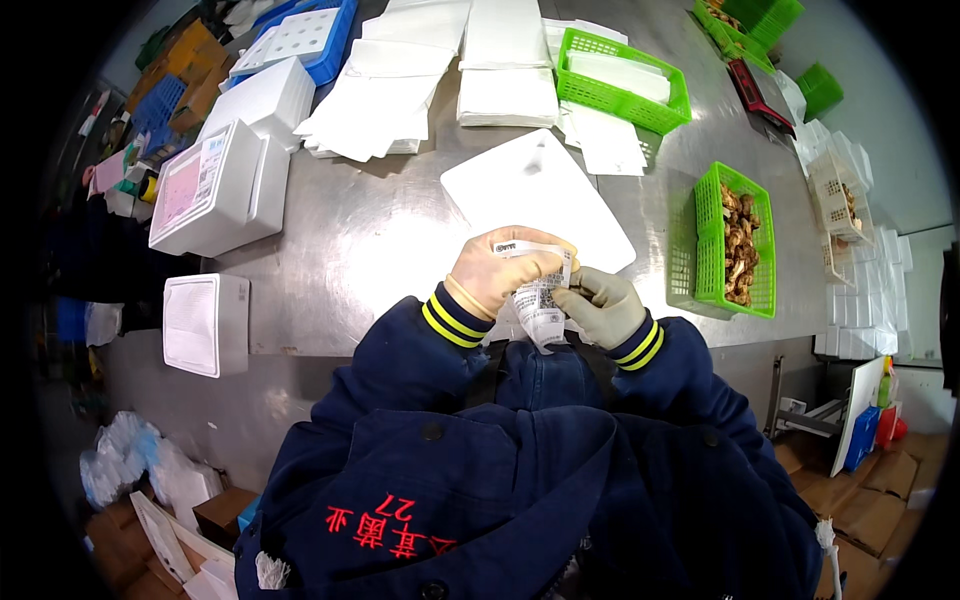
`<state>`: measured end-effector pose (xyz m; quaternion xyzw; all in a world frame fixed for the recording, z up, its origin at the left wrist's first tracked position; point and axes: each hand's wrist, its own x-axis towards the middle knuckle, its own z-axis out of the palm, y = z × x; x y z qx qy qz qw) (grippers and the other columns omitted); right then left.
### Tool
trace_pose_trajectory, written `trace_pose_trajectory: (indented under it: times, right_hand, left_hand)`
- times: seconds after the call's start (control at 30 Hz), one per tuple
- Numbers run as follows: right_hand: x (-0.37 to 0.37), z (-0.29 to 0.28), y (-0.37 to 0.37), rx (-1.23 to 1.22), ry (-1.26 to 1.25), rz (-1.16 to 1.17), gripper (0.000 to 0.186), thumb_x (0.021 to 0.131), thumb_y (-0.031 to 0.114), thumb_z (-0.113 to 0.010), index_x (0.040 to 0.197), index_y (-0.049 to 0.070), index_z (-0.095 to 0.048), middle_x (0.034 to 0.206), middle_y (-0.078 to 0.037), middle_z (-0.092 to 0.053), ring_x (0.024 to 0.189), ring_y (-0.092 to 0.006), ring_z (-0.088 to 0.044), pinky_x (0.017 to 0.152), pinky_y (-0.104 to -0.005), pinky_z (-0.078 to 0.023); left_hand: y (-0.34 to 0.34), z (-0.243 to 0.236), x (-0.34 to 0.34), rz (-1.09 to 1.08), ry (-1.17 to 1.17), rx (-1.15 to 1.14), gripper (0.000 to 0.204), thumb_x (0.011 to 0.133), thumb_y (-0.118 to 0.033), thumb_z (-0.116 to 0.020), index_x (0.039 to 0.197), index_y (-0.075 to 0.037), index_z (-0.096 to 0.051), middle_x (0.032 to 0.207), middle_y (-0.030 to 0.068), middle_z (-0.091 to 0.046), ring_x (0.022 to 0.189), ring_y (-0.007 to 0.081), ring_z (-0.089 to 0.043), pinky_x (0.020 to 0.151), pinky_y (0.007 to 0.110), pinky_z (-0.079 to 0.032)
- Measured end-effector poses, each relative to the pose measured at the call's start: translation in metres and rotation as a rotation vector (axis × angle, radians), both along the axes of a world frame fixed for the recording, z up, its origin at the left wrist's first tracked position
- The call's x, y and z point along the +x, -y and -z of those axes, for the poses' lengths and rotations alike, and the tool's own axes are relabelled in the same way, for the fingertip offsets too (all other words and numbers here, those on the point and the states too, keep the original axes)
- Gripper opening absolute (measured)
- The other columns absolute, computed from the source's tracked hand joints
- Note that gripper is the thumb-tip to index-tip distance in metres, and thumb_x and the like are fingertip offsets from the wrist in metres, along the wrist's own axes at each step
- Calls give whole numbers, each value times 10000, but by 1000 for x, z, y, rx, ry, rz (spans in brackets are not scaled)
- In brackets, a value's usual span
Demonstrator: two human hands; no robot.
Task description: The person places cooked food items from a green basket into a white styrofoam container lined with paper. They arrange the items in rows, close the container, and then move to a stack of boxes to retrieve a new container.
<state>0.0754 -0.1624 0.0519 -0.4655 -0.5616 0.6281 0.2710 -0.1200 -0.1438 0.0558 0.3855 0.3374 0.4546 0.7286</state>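
Note:
Close to my body, at the table's front edge, both gloved hands meet on a printed white label sheet (pixel 540 310). My left hand (pixel 500 270), in a pale glove, is closed on the sheet's upper part. Against its right side, my right hand (pixel 603 308) pinches with bent fingers; its fingertips are partly hidden. The sheet hangs down between the hands with its lower end loose. Just beyond them a white foam lid (pixel 540 190) lies flat on the metal table (pixel 350 230).
Mushrooms fill a green basket (pixel 735 240) at the right. Another green basket (pixel 625 80) holds white sheets. Stacks of white paper (pixel 508 60) lie at the back. Foam boxes (pixel 205 320) stand at the left edge. A red scale (pixel 760 95) sits far right.

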Motion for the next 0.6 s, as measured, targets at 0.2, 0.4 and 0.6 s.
trace_pose_trajectory:
  times: [0.2,0.4,0.6]
  right_hand:
    - [18,-23,-15,-25,-5,99,243,885,-14,-460,1026,-51,-655,879,-108,-672,739,-107,-631,680,-223,-536]
    - [4,-35,-16,-20,22,47,262,888,35,-505,1092,-36,-652,757,-72,-678,609,-77,-601,563,-191,-492]
    - [6,-35,-14,-148,-9,19,221,880,38,-541,1048,-54,-650,743,-62,-667,600,-76,-593,558,-193,-485]
  left_hand:
    - [6,-11,-7,-118,-212,-13,221,826,-30,-672,1029,57,-668,931,135,-710,851,171,-679,821,267,-536]
    - [14,-16,-4,-73,-198,-51,332,792,21,-668,1124,26,-656,946,122,-707,844,149,-671,790,240,-533]
    - [15,-25,1,4,-317,17,521,776,21,-655,1287,-59,-587,877,59,-694,771,85,-625,735,211,-510]
